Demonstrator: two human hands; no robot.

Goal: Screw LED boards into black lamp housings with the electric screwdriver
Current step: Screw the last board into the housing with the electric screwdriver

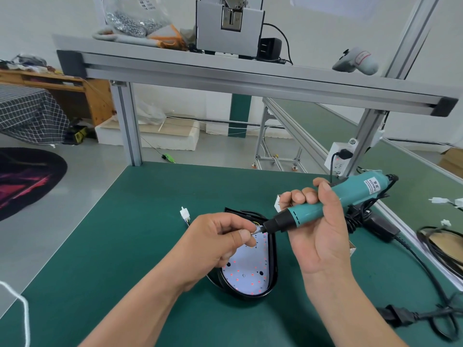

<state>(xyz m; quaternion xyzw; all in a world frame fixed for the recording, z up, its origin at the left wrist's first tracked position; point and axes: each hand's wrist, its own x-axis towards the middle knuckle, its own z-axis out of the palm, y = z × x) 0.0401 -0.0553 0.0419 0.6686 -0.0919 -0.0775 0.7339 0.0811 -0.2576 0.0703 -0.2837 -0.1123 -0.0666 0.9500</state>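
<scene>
Head view, nearest first: on the green table (125, 246) lay the black lamp housing (273, 261), its rounded end toward the person and its long axis running away from them. The white LED board (250, 274) sat inside it, dotted with red points.

Above the housing's far half, the left hand (218, 236) hovered with its grip nearly closed. Thumb and forefinger pinched what looked like a small screw (253, 233); it was too small to be sure. The other fingers were curled loosely under.

Just right of it, the right hand (318, 234) wrapped the teal body of the electric screwdriver (313, 212), fingers closed round the barrel and thumb along the top. The tool's long axis ran from upper right down to lower left, closer to level than upright. Its bit met the left fingertips over the far end of the board and pointed sideways at the screw, not down at the board.

So the step in hand looked like seating the screw on the bit. The tool would then need tipping upright over a hole in the board, which lay directly beneath and slightly nearer.

Farther off, a white connector (185, 213) lay left of the housing, and the black power cord (426, 266) trailed to the right. Beyond stood an aluminium shelf (225, 73) carrying a grey machine (229, 28).
</scene>
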